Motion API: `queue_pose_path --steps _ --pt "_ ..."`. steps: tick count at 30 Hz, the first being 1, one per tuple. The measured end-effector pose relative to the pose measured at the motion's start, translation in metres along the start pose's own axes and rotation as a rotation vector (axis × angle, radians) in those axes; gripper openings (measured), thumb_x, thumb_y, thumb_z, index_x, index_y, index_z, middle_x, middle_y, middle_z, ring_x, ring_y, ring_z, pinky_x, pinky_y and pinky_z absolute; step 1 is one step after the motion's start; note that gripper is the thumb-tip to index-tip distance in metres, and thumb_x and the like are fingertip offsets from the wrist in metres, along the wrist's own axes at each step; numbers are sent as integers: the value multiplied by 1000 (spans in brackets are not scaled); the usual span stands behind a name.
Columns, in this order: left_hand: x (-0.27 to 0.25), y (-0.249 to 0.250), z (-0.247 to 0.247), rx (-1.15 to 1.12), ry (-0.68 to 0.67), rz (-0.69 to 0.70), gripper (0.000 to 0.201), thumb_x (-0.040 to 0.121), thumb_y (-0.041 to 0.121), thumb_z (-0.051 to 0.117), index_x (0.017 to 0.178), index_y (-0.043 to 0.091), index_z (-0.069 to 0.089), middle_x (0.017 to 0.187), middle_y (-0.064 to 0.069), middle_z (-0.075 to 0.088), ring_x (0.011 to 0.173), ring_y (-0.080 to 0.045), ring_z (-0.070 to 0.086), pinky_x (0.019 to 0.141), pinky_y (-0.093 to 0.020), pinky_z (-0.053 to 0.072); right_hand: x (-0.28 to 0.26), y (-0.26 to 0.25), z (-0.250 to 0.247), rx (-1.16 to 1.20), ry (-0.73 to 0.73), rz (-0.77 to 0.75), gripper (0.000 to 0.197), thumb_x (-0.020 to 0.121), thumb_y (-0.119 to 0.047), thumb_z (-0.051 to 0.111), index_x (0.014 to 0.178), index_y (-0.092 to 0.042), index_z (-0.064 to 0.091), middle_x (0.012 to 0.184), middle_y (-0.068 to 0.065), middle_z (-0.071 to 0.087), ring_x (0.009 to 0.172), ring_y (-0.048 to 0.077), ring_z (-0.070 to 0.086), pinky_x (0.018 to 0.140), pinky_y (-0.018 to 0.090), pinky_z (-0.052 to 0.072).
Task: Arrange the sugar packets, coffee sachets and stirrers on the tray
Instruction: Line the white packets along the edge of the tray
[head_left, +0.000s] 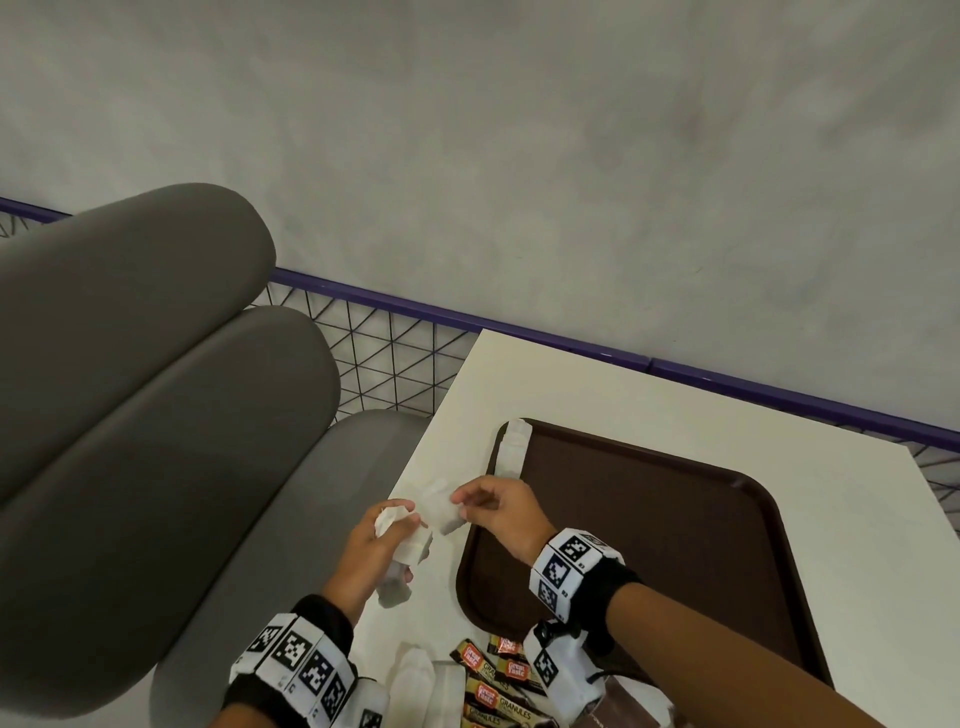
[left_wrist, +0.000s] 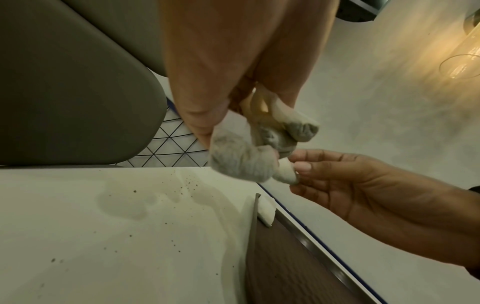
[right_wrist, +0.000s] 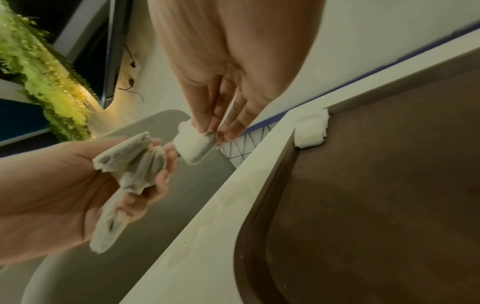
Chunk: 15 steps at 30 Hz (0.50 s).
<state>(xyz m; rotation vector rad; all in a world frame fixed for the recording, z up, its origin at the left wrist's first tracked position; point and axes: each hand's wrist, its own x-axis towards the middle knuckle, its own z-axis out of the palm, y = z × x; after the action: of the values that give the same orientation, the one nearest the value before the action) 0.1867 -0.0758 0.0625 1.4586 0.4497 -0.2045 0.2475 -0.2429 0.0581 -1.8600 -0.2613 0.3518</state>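
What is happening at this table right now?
A person is sorting white packets. The left hand grips a bunch of packets, and the right hand pinches one packet off it. One packet already lies at the brown tray's edge; coffee sachets wait nearby.

- The person's left hand (head_left: 375, 545) is raised, fingers curled round a bunch of crumpled white paper sugar packets (head_left: 405, 558), thumb (left_wrist: 200, 115) pressing down on them.
- The person's right hand (head_left: 498, 512) reaches in from the right, thumb and fingertips (right_wrist: 207, 125) pinching the end of one white paper packet (right_wrist: 194, 144) that sticks out of the bunch.
- The two hands meet fingertip to fingertip, the right palm turned toward the left in the left wrist view.
- Both bare forearms rise from the bottom of the head view, each wrist wrapped in a black strap bearing white blocks printed with black square markers (head_left: 569, 564).
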Motion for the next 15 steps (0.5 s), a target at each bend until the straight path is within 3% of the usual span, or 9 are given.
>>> queue_pose_path --steps 3,7,9,12,15 --pt "1 0 -2 -27 11 -31 23 92 17 57 112 12 49 90 -19 63 67 -26 62 47 -25 45 6 12 -17 30 208 53 20 82 7 59 84 -11 66 78 -4 64 72 -1 61 70 5 46" --pt "0 -1 -5 2 -4 -38 23 91 22 58 112 14 49 95 -17 62 70 -25 63 53 -27 46 23 39 -38 -32 486 133 25 80 10 56 84 -13 65 87 4 63 79 15 58 67 6 46" --pt "4 -3 -6 26 4 -50 19 90 23 58 107 18 50 97 -16 61 71 -23 63 55 -27 47 31 49 -43 -36 543 180 27 79 10 56 82 -16 63 85 5 63 79 18 58 65 10 47" --pt "11 -5 -7 47 17 -55 18 90 24 59 105 19 50 95 -14 61 70 -22 63 53 -26 47 41 59 -42 -29 576 246 24 79 10 56 89 -10 66 85 7 62 76 21 57 68 20 48" --pt "15 -9 -9 41 31 -46 24 90 24 59 110 15 50 91 -15 63 68 -23 63 51 -27 46 49 66 -35 -38 553 263 26 80 11 56 97 -4 66 89 6 60 75 20 56 63 13 47"
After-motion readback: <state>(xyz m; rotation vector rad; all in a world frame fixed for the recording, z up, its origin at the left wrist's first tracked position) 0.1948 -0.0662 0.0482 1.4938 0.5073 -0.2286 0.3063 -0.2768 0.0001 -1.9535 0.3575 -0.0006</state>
